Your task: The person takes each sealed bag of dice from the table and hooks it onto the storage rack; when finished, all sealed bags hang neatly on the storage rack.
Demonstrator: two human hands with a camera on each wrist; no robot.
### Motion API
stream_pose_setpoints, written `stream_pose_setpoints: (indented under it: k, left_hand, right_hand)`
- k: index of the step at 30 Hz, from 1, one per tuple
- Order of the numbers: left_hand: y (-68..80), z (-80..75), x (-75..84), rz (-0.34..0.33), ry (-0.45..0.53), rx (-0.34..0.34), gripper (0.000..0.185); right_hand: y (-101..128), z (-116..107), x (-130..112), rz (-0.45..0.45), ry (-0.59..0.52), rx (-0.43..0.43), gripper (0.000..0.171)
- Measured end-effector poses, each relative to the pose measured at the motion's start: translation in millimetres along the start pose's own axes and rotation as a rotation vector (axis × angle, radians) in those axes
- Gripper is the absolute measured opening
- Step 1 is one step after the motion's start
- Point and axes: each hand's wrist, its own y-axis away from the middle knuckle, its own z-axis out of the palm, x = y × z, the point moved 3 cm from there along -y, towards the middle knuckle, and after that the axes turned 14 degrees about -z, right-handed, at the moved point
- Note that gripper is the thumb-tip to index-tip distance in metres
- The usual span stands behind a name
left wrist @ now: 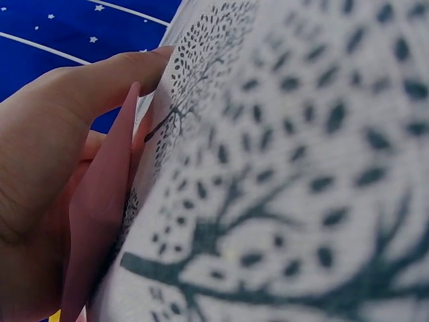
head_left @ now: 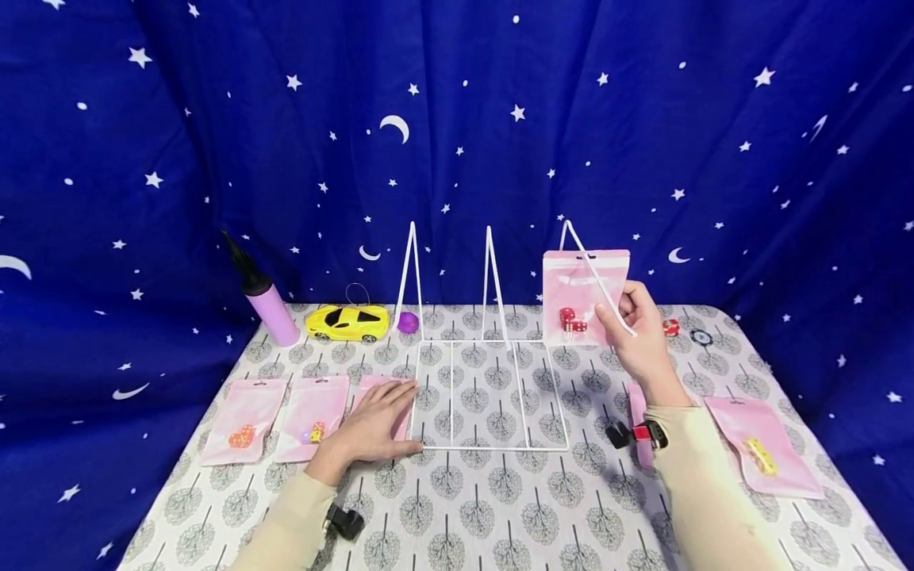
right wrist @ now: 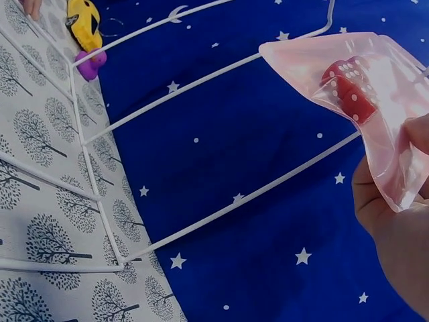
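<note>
My right hand [head_left: 639,333] pinches the lower right edge of a pink zip bag [head_left: 560,281] with red dice [right wrist: 355,100] inside. The bag is upright at the right-hand prong of a white wire rack [head_left: 496,449]. That prong crosses the bag's top at its hanging hole and slopes down in front of it; it seems to pass through the hole. My left hand [head_left: 374,420] lies with fingers extended over another pink bag [left wrist: 104,201], fingertips at the rack's left base wire. Most of that bag is hidden beneath the hand.
At left lie pink bags with orange dice [head_left: 243,436] and a yellow die [head_left: 317,431]. At right lies a pink bag with yellow contents [head_left: 761,457]; another [head_left: 635,404] is partly behind my wrist. A purple pump [head_left: 274,316], yellow car [head_left: 347,323] and purple toy [head_left: 408,322] stand behind.
</note>
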Motion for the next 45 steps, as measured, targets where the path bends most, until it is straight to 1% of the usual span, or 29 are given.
stream_pose_setpoints:
  k: [4, 10, 19, 27, 31, 35, 37, 40, 42, 45]
  left_hand:
    - [0.6, 1.2, -0.2, 0.000, 0.006, -0.007, 0.103]
    - [0.8, 1.2, -1.2, 0.008, -0.001, 0.005, 0.103]
    - [2.2, 2.9, -2.2, 0.004, -0.002, -0.002, 0.103]
    - [3.5, 2.8, -0.1, 0.009, 0.005, -0.003, 0.102]
    - [3.2, 4.1, 0.0, 0.010, -0.009, -0.006, 0.102]
    - [1.8, 3.5, 0.2, 0.008, -0.016, -0.008, 0.102]
    - [1.1, 2.6, 0.2, 0.005, -0.019, -0.009, 0.102]
    - [-0.1, 1.2, 0.0, 0.003, -0.033, -0.007, 0.102]
    - [-0.9, 0.3, 0.0, 0.004, -0.039, -0.008, 0.103]
    - [-1.5, -0.1, 0.4, 0.005, -0.036, -0.007, 0.103]
  right_hand:
    - [-2.8, 0.8, 4.1, -0.012, -0.019, -0.012, 0.027]
    - [-6.7, 1.9, 10.0, -0.036, -0.026, -0.025, 0.027]
    - [-9.4, 3.0, 20.1, 0.003, -0.003, -0.012, 0.027]
    - [-13.5, 1.5, 26.4, -0.005, 0.053, -0.022, 0.027]
    - [-15.6, 0.7, 29.5, -0.009, 0.059, 0.001, 0.028]
    - [-18.7, 1.0, 32.2, 0.004, 0.016, 0.013, 0.026]
    - [-19.8, 1.0, 33.5, 0.025, 0.003, 0.020, 0.023]
    - [-20.3, -0.4, 34.7, 0.052, 0.080, 0.013, 0.014]
    - [-19.3, -1.9, 35.8, 0.074, 0.158, 0.003, 0.007]
    - [-16.0, -4.2, 37.8, 0.110, 0.264, -0.019, 0.009]
